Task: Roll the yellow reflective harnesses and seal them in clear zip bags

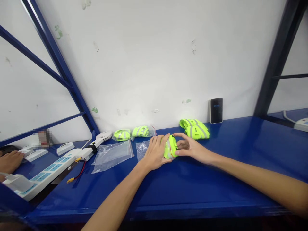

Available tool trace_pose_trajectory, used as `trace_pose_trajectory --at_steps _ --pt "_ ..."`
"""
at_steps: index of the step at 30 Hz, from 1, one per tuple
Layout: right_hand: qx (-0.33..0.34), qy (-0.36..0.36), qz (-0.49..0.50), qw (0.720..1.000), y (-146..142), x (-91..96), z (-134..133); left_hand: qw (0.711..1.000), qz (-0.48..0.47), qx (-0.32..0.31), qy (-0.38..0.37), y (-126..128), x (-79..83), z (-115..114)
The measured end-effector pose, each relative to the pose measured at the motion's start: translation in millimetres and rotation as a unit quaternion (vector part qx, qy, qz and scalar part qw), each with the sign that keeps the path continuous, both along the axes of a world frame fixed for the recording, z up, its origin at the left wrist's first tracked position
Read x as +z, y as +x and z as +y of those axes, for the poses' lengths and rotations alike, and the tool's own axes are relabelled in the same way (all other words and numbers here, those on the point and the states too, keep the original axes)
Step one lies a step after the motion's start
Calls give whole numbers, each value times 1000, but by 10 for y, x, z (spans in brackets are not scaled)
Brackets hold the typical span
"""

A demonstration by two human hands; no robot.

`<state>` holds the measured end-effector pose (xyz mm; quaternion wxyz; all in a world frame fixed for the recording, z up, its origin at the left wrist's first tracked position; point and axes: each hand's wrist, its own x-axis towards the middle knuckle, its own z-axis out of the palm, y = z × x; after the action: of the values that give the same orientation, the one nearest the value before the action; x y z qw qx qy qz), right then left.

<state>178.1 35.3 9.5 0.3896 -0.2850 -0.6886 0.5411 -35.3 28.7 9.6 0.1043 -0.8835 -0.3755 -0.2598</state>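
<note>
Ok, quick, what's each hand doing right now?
Left hand: closed on the yellow roll.
Right hand: pinching the same roll's end.

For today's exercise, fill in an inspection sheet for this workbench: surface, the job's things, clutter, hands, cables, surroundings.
Surface: blue shelf top, glossy.
Job's things: neon-yellow roll with a thin red band round it, held between both hands; bagged rolls by the wall; unbagged rolls to their right.
Clutter: clear bags lying flat; handheld fan; dark device upright against the wall.
Hands: left hand curled round the roll's left side; right hand pinching its right side.
Cables: red and black wires with a yellow plug, beside a white power strip.
Surroundings: white wall; blue rack posts; another person's hand at far left.
</note>
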Motion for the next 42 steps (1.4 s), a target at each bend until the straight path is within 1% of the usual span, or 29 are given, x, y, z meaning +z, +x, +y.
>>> trace_pose_trajectory --at_steps 2,7,11,17,23,25,27,30,33,35,38,42 --pt "-2 -6 -5 1000 14 5 3 1000 -3 -6 0 -8 5 -12" --pt "-39 -19 15 999 -11 -29 -5 1000 5 -9 19 -25 22 -31" --pt "-44 -10 24 999 -51 -42 -34 999 24 -4 39 -28 38 -48" --pt "-35 3 38 999 -78 -49 -63 999 27 -10 24 -26 43 -85" --pt "-53 13 25 998 -136 -81 -94 1000 14 -5 20 47 47 -90" --pt "-61 28 19 998 -166 -88 -119 1000 13 -7 19 93 50 -98" --pt "-77 66 18 995 -197 -95 -143 1000 12 -10 27 141 45 -105" --pt "-92 121 23 988 -228 -93 -162 998 -1 -22 61 206 27 -110" --pt "-74 140 30 987 -236 -78 -163 994 -20 -34 106 259 12 -125" --pt "-60 152 20 986 -230 -72 -164 991 -19 -45 121 286 9 -146" --pt "-30 164 -26 986 -211 -76 -173 990 11 -68 119 303 9 -177" --pt "2 154 -99 983 -172 -64 -172 991 42 -84 100 277 -7 -162"
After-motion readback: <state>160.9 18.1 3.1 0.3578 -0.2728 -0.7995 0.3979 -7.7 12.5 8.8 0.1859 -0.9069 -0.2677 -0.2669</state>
